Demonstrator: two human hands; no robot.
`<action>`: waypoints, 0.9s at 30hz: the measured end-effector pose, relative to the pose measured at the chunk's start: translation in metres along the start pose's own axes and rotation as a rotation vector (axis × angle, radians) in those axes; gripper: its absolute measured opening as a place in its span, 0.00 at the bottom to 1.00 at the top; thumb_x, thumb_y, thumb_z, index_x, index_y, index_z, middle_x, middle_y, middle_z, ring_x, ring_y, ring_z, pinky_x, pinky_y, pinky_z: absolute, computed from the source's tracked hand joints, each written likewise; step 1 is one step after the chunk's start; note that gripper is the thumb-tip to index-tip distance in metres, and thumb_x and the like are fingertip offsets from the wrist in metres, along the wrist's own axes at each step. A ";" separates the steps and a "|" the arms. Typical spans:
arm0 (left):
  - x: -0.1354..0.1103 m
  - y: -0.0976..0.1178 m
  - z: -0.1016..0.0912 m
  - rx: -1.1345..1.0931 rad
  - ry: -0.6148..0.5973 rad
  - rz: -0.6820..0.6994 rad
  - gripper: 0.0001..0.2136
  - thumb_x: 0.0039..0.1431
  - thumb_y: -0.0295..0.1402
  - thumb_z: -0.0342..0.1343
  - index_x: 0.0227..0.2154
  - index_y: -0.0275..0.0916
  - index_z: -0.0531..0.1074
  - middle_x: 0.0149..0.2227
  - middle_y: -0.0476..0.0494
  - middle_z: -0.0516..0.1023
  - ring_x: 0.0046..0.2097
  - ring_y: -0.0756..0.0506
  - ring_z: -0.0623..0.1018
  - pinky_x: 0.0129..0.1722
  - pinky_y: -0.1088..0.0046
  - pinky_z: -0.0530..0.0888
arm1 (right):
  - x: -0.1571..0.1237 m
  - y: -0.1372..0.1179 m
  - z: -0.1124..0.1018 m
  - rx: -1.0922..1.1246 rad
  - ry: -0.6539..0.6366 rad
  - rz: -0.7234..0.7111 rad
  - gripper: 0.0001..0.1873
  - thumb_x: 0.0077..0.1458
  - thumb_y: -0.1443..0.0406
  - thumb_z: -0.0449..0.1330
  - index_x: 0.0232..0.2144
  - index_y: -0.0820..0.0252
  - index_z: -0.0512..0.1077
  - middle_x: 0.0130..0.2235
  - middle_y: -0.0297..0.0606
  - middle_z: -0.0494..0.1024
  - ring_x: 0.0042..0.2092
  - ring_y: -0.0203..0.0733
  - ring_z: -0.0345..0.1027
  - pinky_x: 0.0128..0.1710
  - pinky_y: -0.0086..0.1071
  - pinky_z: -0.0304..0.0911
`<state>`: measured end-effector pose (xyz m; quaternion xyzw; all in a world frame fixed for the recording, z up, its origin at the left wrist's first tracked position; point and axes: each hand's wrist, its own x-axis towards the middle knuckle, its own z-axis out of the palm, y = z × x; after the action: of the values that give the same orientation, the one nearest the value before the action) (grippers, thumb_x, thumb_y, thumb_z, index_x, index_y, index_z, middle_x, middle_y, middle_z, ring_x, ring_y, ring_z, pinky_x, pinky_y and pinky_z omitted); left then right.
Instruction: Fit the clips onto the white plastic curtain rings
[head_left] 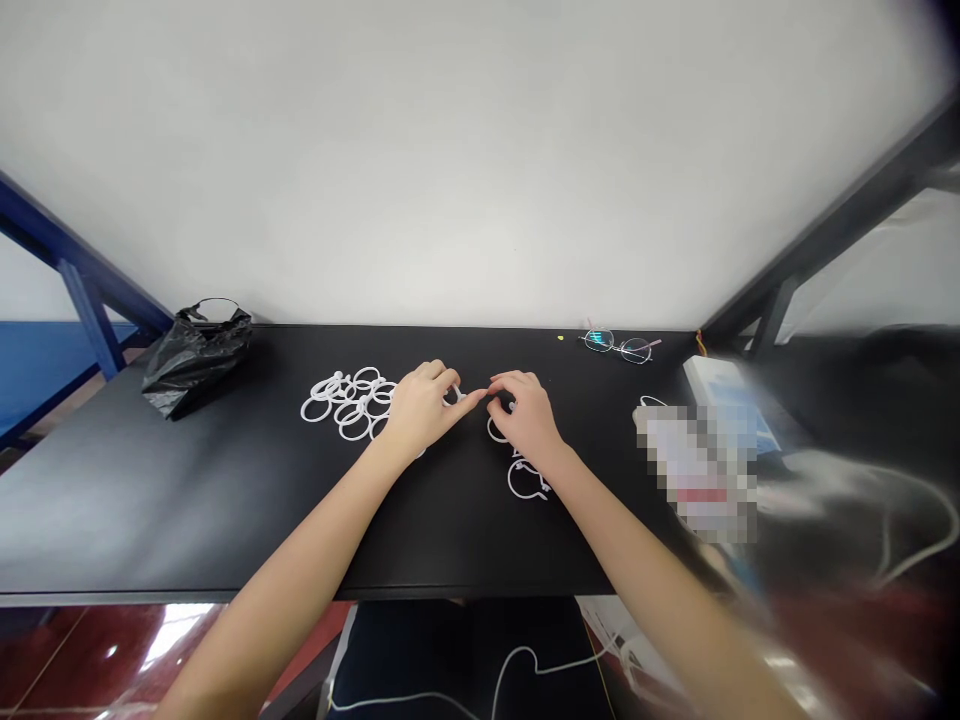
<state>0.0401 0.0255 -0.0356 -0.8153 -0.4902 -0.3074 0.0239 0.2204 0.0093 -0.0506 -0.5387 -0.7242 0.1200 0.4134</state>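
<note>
Both of my hands meet at the middle of a black table (225, 500). My left hand (424, 410) is curled, its fingers pinched on a small white plastic ring piece (456, 393). My right hand (525, 412) is also curled, its fingertips touching the same piece from the right. A pile of several white plastic rings (349, 403) lies just left of my left hand. More white rings (527, 480) lie under and below my right wrist.
A crumpled black plastic bag (195, 362) sits at the table's back left. A pair of glasses (619, 345) lies at the back right by the white wall. A white box (724, 390) and a blurred-out item lie at the right. White cables trail at the right and below.
</note>
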 end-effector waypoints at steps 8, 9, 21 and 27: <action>-0.001 -0.012 0.010 0.084 -0.153 -0.003 0.17 0.60 0.50 0.57 0.31 0.38 0.73 0.34 0.43 0.74 0.39 0.41 0.74 0.41 0.64 0.66 | -0.001 0.010 0.004 -0.089 -0.162 0.098 0.11 0.45 0.76 0.56 0.29 0.57 0.72 0.42 0.38 0.77 0.46 0.48 0.67 0.48 0.42 0.63; -0.001 -0.011 0.010 0.085 -0.161 -0.008 0.17 0.60 0.49 0.57 0.32 0.38 0.73 0.34 0.43 0.74 0.39 0.41 0.74 0.41 0.64 0.66 | -0.002 0.009 0.004 -0.083 -0.164 0.098 0.11 0.45 0.76 0.55 0.29 0.57 0.72 0.42 0.38 0.77 0.46 0.48 0.67 0.48 0.42 0.63; -0.002 -0.013 0.011 0.097 -0.165 0.005 0.12 0.61 0.42 0.58 0.32 0.38 0.73 0.34 0.43 0.72 0.40 0.41 0.74 0.43 0.63 0.66 | -0.002 0.007 0.006 0.019 -0.116 0.071 0.14 0.46 0.80 0.52 0.28 0.58 0.71 0.40 0.38 0.77 0.44 0.44 0.70 0.47 0.38 0.65; -0.002 -0.010 0.011 0.071 -0.139 0.013 0.11 0.61 0.42 0.58 0.32 0.39 0.73 0.34 0.44 0.73 0.40 0.41 0.73 0.45 0.61 0.66 | -0.002 0.002 0.004 -0.079 -0.146 0.099 0.08 0.48 0.74 0.57 0.29 0.57 0.72 0.39 0.37 0.78 0.42 0.46 0.68 0.46 0.40 0.64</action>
<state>0.0365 0.0328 -0.0478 -0.8364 -0.4959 -0.2325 0.0208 0.2192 0.0097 -0.0557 -0.5795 -0.7291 0.1504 0.3316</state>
